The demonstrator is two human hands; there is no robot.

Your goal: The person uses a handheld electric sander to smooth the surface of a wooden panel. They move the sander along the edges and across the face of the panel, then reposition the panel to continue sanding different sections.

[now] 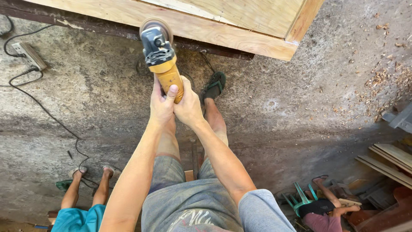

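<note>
Both hands are gripping the yellow body of an angle grinder [165,68] in the upper middle of the frame: the left hand [162,107] is wrapping it from the left, its fingers [172,92] curling over the front of the casing, and the right hand [187,107] is closing on the rear from the right, the two hands touching each other. Beyond the fingers, the grinder's grey head and round disc are pointing upward, the disc meeting the edge of a wooden panel [206,28] running along the top. Under it a sandalled foot [214,86] is standing on the concrete floor [300,111]. At upper left a power strip [28,55] is lying with its black cable trailing downward.
</note>
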